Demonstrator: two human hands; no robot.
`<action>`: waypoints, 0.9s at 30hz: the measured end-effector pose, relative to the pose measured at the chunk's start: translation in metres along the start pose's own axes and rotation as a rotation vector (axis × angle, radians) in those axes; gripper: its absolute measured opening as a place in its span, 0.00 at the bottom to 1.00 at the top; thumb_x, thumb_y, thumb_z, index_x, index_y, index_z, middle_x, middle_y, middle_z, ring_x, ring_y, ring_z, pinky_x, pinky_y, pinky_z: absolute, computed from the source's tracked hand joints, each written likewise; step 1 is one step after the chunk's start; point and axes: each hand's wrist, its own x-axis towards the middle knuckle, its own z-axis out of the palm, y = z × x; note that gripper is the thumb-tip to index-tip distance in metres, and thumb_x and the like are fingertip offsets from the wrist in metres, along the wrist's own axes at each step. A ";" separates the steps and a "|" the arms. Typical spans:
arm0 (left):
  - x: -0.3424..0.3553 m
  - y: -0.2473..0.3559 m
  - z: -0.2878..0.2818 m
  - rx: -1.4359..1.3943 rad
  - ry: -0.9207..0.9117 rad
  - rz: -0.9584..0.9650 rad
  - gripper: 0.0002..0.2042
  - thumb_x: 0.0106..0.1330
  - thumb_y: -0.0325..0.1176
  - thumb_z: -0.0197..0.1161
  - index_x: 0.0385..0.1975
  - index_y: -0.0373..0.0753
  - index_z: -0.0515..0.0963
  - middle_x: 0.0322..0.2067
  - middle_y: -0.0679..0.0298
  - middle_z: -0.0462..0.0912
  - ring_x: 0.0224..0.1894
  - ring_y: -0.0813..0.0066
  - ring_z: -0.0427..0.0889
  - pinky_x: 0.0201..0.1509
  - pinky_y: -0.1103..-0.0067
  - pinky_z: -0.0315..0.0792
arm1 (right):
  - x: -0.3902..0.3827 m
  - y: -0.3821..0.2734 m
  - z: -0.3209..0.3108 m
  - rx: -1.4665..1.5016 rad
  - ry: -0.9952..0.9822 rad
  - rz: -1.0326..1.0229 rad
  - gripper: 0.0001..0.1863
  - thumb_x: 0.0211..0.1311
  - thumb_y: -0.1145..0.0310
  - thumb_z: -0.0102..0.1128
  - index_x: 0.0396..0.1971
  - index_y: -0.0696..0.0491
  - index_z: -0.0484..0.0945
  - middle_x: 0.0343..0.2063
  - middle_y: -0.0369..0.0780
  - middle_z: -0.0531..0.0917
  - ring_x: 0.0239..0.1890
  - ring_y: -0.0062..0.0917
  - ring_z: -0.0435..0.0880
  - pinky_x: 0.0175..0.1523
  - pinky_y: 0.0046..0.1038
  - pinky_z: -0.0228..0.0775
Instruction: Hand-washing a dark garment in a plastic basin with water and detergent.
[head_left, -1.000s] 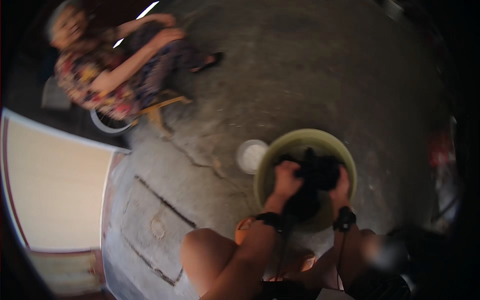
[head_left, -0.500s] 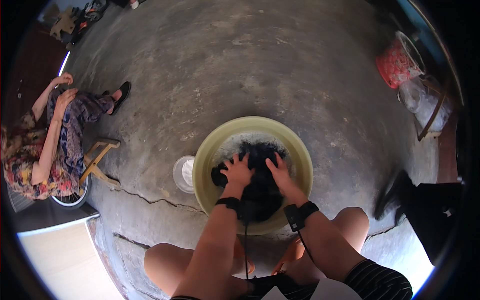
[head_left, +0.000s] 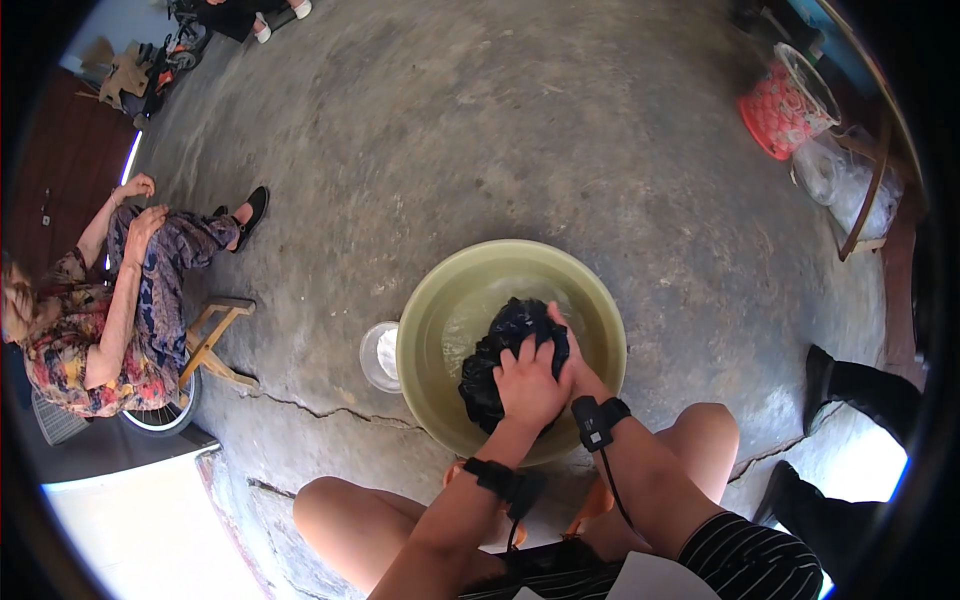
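Both hands on the dark cloth, inside the green basin!
And here's the left hand (head_left: pixel 535 387) laid over the near right part of the bunched dark cloth (head_left: pixel 490 365), fingers spread apart on top; the right hand (head_left: pixel 584 377) is in against the cloth's right side, partly covered by the left, and whether its fingers are apart or together, I can't tell. The cloth sits in a heap towards the near side of the green basin (head_left: pixel 446 287), and just beside that basin, on its left, stands a small tub (head_left: pixel 368 358) with white contents. Far left, a seated person (head_left: pixel 165 250); far right, a red-and-white basket (head_left: pixel 783 118).
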 end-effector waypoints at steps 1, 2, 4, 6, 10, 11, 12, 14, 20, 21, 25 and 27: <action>0.007 -0.004 0.010 -0.001 0.040 -0.006 0.14 0.53 0.44 0.57 0.33 0.42 0.77 0.39 0.56 0.74 0.37 0.51 0.73 0.36 0.62 0.69 | 0.006 0.003 -0.021 -0.138 0.052 -0.163 0.26 0.61 0.46 0.43 0.42 0.54 0.74 0.37 0.41 0.80 0.39 0.31 0.78 0.48 0.32 0.69; 0.016 -0.009 0.021 0.001 0.077 -0.013 0.15 0.55 0.48 0.55 0.29 0.43 0.77 0.35 0.58 0.74 0.35 0.52 0.73 0.33 0.62 0.69 | 0.012 0.007 -0.045 -0.272 0.105 -0.323 0.24 0.62 0.49 0.43 0.43 0.55 0.73 0.37 0.41 0.79 0.38 0.30 0.79 0.48 0.32 0.70; 0.036 -0.027 0.026 0.015 0.124 -0.031 0.14 0.56 0.46 0.54 0.23 0.41 0.77 0.28 0.59 0.75 0.33 0.56 0.74 0.30 0.63 0.70 | 0.016 0.024 -0.048 -0.407 0.153 -0.452 0.23 0.63 0.51 0.42 0.44 0.55 0.73 0.36 0.41 0.79 0.38 0.30 0.79 0.47 0.32 0.70; 0.053 -0.065 0.034 0.002 0.172 -0.049 0.14 0.58 0.44 0.52 0.23 0.40 0.77 0.28 0.57 0.77 0.31 0.56 0.76 0.32 0.65 0.71 | 0.016 0.037 -0.003 -0.449 0.477 -0.364 0.19 0.63 0.58 0.43 0.45 0.56 0.72 0.36 0.40 0.79 0.36 0.28 0.79 0.45 0.32 0.72; 0.086 -0.118 0.031 0.081 0.092 -0.197 0.16 0.61 0.44 0.49 0.28 0.39 0.77 0.32 0.55 0.78 0.38 0.53 0.76 0.41 0.63 0.71 | -0.002 0.024 0.034 -0.243 0.411 -0.224 0.16 0.55 0.66 0.55 0.43 0.58 0.72 0.35 0.40 0.79 0.37 0.28 0.79 0.45 0.32 0.72; 0.087 -0.129 0.026 0.045 0.064 -0.200 0.14 0.59 0.43 0.51 0.27 0.39 0.78 0.32 0.55 0.77 0.38 0.52 0.76 0.41 0.62 0.71 | -0.007 0.018 0.038 -0.244 0.419 -0.225 0.16 0.55 0.66 0.55 0.43 0.58 0.72 0.35 0.40 0.79 0.37 0.28 0.79 0.45 0.32 0.72; 0.084 -0.137 0.017 0.013 -0.054 -0.263 0.12 0.57 0.42 0.53 0.33 0.42 0.76 0.39 0.57 0.75 0.43 0.53 0.73 0.45 0.60 0.70 | -0.012 0.013 0.040 -0.339 0.450 -0.347 0.17 0.52 0.68 0.56 0.43 0.57 0.72 0.37 0.42 0.78 0.39 0.30 0.78 0.47 0.32 0.71; 0.068 -0.139 0.017 -0.082 -0.088 -0.290 0.19 0.54 0.44 0.57 0.46 0.49 0.71 0.54 0.57 0.64 0.55 0.50 0.62 0.53 0.53 0.62 | -0.013 -0.001 0.014 -0.426 0.495 -0.494 0.18 0.49 0.71 0.57 0.43 0.57 0.71 0.40 0.44 0.77 0.41 0.32 0.77 0.49 0.32 0.69; 0.049 -0.085 0.038 0.053 -0.526 -0.293 0.38 0.45 0.49 0.64 0.60 0.60 0.57 0.65 0.57 0.43 0.64 0.39 0.40 0.58 0.43 0.46 | -0.005 0.009 -0.018 -1.783 0.876 -0.863 0.40 0.37 0.81 0.56 0.58 0.50 0.59 0.49 0.49 0.68 0.53 0.44 0.67 0.60 0.36 0.58; 0.055 -0.095 0.048 0.071 -0.513 -0.286 0.35 0.45 0.47 0.64 0.58 0.58 0.60 0.63 0.57 0.48 0.63 0.39 0.42 0.57 0.43 0.50 | -0.004 0.009 -0.019 -1.673 0.870 -0.676 0.44 0.39 0.81 0.60 0.61 0.50 0.54 0.51 0.46 0.68 0.55 0.40 0.66 0.61 0.35 0.56; 0.079 -0.110 0.059 -0.008 -0.290 -0.356 0.24 0.47 0.36 0.63 0.49 0.52 0.72 0.56 0.56 0.59 0.56 0.45 0.60 0.53 0.52 0.61 | 0.001 0.012 -0.022 -0.942 0.434 -0.553 0.38 0.47 0.69 0.65 0.59 0.51 0.57 0.51 0.44 0.70 0.53 0.36 0.68 0.61 0.35 0.56; 0.076 -0.109 0.070 -0.156 -0.165 -0.224 0.22 0.46 0.27 0.61 0.45 0.48 0.74 0.49 0.53 0.67 0.48 0.48 0.70 0.53 0.65 0.67 | -0.001 -0.005 -0.008 -0.366 0.255 -0.225 0.32 0.53 0.50 0.59 0.55 0.51 0.63 0.48 0.41 0.73 0.51 0.31 0.71 0.57 0.33 0.61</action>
